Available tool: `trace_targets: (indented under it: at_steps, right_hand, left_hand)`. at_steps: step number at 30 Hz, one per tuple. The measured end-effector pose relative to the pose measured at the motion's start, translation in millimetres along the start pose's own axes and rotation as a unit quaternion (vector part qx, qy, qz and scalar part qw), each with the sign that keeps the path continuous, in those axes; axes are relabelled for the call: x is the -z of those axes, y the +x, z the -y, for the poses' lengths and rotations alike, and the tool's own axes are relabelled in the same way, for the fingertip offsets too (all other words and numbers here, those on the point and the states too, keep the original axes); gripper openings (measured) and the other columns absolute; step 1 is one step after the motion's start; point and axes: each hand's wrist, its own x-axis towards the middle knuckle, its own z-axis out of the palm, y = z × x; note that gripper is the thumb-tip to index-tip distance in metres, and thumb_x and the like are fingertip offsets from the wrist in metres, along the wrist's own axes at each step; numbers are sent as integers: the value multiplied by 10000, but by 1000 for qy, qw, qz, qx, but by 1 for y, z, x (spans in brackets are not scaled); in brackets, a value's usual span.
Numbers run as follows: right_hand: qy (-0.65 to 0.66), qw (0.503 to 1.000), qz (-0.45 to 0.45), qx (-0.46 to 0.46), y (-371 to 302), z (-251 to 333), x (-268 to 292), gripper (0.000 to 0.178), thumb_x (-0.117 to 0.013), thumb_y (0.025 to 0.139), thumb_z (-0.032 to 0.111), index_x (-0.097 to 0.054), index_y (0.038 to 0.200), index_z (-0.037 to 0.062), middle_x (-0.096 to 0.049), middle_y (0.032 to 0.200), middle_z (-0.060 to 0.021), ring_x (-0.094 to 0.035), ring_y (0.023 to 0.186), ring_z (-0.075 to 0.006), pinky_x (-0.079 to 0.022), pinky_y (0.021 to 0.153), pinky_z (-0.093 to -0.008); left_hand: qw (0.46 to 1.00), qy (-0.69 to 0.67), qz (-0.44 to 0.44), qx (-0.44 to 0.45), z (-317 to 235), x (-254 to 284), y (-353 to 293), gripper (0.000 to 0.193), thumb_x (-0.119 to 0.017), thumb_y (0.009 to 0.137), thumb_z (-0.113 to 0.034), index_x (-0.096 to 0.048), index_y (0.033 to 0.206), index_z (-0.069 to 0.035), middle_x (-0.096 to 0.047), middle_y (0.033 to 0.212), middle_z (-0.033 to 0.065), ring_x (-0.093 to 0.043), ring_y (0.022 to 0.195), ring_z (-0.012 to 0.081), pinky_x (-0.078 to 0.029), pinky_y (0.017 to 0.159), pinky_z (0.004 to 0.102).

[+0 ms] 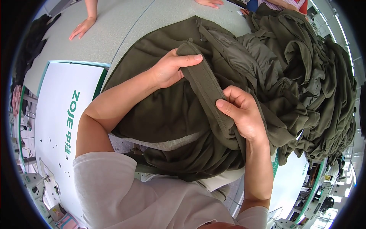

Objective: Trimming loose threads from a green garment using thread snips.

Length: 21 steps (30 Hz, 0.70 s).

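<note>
A dark olive-green garment (152, 110) lies spread over the table edge and hangs into my lap. Between my hands a stitched, folded band (206, 82) of the same cloth is stretched on a slant. My left hand (169, 68) is closed on the band's upper end, thumb on top and fingers underneath. Lower down, my right hand (242, 112) pinches the band near its other end, with the thumb on its face and the fingers curled behind. A smoother, shinier fabric section (248, 53) shows beyond the band.
A big heap of olive garments (316, 95) fills the right side. The grey table (126, 23) stretches ahead, with another person's hand (83, 27) flat on it and a second hand (209, 3) farther off. White sewing-machine tables (63, 114) stand to the left and right. Dark cloth (32, 47) lies far left.
</note>
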Motion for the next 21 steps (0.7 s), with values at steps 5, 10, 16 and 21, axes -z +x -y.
trace_targets:
  at_steps: [5,10,16,21]
  right_hand:
    - [-35,998,-41,-11,8,21,-7,148,-632,868,153,-607,920,17,-574,766,27,-502,679,-30,-407,630,-181]
    - [-17,998,-56,-19,35,29,-15,166,-640,855,183,-614,878,20,-573,717,18,-522,636,-39,-421,573,-186]
    - [-68,997,-24,-37,50,31,-12,116,-626,826,125,-613,799,13,-556,631,6,-509,509,-53,-413,455,-195]
    - [-44,997,-17,-58,50,30,-13,85,-617,809,87,-607,785,6,-558,623,1,-506,480,-61,-416,430,-201]
  left_hand:
    - [1000,16,20,1,-1,-2,-2,189,-664,851,-212,-627,952,-58,-650,915,44,-613,879,151,-483,803,319]
    - [999,50,21,-4,2,1,0,189,-666,850,-216,-631,957,-63,-648,932,40,-605,886,141,-473,806,314]
    - [998,60,28,8,1,1,-1,207,-667,850,-233,-628,956,-60,-646,925,35,-597,888,135,-455,814,310]
    - [996,76,40,26,3,4,0,226,-663,853,-257,-622,956,-60,-635,925,28,-584,898,135,-438,825,309]
